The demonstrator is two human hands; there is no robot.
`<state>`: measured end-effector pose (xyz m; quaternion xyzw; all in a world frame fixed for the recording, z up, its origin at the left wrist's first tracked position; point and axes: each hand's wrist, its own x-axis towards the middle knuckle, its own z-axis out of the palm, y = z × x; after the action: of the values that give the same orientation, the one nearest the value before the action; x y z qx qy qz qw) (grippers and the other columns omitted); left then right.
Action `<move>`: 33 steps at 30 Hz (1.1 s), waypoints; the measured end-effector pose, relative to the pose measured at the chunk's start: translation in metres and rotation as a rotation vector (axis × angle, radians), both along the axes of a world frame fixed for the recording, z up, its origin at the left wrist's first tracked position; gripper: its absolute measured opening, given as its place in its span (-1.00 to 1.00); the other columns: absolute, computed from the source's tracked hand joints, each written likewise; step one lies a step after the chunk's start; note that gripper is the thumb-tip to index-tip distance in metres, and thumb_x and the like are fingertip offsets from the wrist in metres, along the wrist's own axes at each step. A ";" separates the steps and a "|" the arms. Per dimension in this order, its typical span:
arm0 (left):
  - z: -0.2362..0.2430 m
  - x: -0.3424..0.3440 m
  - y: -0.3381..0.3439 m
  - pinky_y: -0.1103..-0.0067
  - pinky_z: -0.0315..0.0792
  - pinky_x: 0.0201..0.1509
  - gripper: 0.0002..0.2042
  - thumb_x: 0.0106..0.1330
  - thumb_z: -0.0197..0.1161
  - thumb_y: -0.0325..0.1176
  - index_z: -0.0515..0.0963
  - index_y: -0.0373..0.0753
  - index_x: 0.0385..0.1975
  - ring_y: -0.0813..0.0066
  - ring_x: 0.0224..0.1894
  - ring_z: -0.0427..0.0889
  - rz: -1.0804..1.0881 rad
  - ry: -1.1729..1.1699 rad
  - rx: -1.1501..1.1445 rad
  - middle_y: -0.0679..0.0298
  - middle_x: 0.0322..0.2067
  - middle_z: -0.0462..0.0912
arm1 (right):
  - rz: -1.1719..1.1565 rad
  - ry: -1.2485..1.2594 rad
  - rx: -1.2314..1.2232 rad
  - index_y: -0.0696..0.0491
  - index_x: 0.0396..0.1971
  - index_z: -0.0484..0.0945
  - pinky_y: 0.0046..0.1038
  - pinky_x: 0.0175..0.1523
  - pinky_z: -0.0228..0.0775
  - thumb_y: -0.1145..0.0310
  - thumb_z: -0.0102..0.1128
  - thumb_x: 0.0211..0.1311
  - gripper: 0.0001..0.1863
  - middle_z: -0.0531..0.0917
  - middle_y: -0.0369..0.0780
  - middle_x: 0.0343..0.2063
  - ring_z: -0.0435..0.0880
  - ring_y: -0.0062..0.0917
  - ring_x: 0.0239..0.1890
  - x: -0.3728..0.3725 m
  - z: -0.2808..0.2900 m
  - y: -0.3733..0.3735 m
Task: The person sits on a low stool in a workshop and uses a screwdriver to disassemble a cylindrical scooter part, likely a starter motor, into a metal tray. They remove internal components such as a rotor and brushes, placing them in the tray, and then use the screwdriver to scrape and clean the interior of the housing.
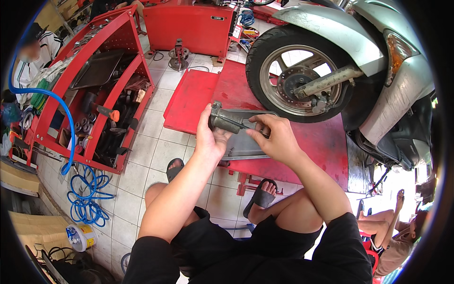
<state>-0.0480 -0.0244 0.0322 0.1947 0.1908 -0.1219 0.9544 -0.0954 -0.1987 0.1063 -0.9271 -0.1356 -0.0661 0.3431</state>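
Holding a grey cylindrical metal part (227, 121) in the left grip (211, 138), curled around its left side. Pinching a slim dark rod (240, 125) between right grip (275, 134) thumb and forefinger, at the part's right end. Seen over a grey tray (243, 146) on a red platform (307, 151), near a scooter's front wheel (294, 81).

Light: bright overall; blown-out white glare just below the silver-grey, plastic-bodied scooter (331, 81) | Shadow: dim interior of the red metal tool cart (124, 39) left of the scooter | Focus: scooter crisp | Lens: edges bowed, black rim
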 end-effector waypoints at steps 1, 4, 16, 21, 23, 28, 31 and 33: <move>-0.002 0.000 0.001 0.00 0.34 0.33 -0.62 0.27 0.35 -0.02 0.53 -0.10 -0.05 0.25 0.06 0.59 0.000 0.003 0.002 0.24 -0.08 0.58 | 0.023 -0.030 -0.028 0.19 -0.14 0.64 -0.36 -0.28 0.48 0.53 0.41 0.03 -0.67 0.63 -0.10 -0.46 0.61 -0.30 -0.44 0.000 0.002 0.001; -0.001 0.000 -0.002 0.00 0.34 0.33 -0.61 0.27 0.34 -0.01 0.53 -0.11 -0.05 0.24 0.07 0.59 -0.015 0.007 0.000 0.24 -0.08 0.58 | 0.024 -0.082 -0.049 0.16 -0.16 0.64 -0.35 -0.30 0.47 0.50 0.43 0.01 -0.66 0.62 -0.12 -0.47 0.60 -0.30 -0.45 0.000 -0.005 -0.005; 0.000 0.000 -0.001 0.00 0.36 0.32 -0.62 0.27 0.35 -0.02 0.54 -0.13 -0.06 0.25 0.06 0.60 -0.008 0.017 -0.017 0.24 -0.09 0.58 | 0.005 -0.143 -0.008 0.15 -0.19 0.65 -0.29 -0.20 0.52 0.48 0.42 0.02 -0.71 0.68 -0.09 -0.36 0.69 -0.24 -0.30 0.003 -0.008 -0.006; 0.002 -0.001 -0.001 -0.03 0.36 0.31 -0.61 0.27 0.35 -0.03 0.52 -0.11 -0.03 0.25 0.06 0.60 0.002 0.026 0.009 0.24 -0.07 0.58 | -0.025 -0.151 -0.024 0.20 -0.21 0.65 -0.44 -0.26 0.47 0.54 0.40 0.04 -0.73 0.66 -0.11 -0.40 0.63 -0.37 -0.42 0.003 -0.006 -0.005; 0.002 -0.001 -0.001 -0.03 0.36 0.31 -0.60 0.27 0.35 -0.04 0.51 -0.09 -0.01 0.25 0.06 0.60 0.007 0.015 0.003 0.25 -0.06 0.57 | -0.047 -0.112 -0.007 0.19 -0.19 0.65 -0.39 -0.23 0.48 0.54 0.40 0.03 -0.72 0.66 -0.11 -0.39 0.65 -0.31 -0.38 0.002 -0.007 -0.006; 0.004 -0.001 -0.001 -0.04 0.35 0.31 -0.60 0.28 0.34 -0.04 0.50 -0.07 0.01 0.25 0.06 0.60 0.000 0.008 0.005 0.25 -0.05 0.57 | 0.018 -0.135 -0.016 0.15 -0.13 0.64 -0.28 -0.20 0.51 0.53 0.38 0.03 -0.67 0.68 -0.10 -0.38 0.68 -0.20 -0.31 0.004 -0.012 -0.009; 0.004 -0.003 0.000 -0.04 0.35 0.31 -0.61 0.28 0.34 -0.04 0.50 -0.07 0.00 0.25 0.06 0.60 0.003 0.005 0.019 0.25 -0.06 0.58 | 0.009 -0.153 -0.083 0.15 -0.13 0.64 -0.26 -0.21 0.50 0.49 0.35 0.10 -0.70 0.69 -0.06 -0.37 0.70 -0.20 -0.29 0.003 -0.008 -0.006; 0.002 -0.003 -0.001 -0.03 0.35 0.31 -0.60 0.28 0.34 -0.03 0.51 -0.08 0.00 0.26 0.06 0.60 0.000 0.000 0.011 0.25 -0.06 0.58 | -0.018 -0.140 -0.053 0.17 -0.12 0.63 -0.37 -0.25 0.48 0.52 0.37 0.10 -0.70 0.68 -0.09 -0.40 0.66 -0.31 -0.37 0.002 -0.005 -0.005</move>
<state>-0.0514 -0.0249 0.0344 0.1998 0.1916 -0.1211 0.9533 -0.0937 -0.2036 0.1009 -0.9302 -0.1524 -0.1302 0.3073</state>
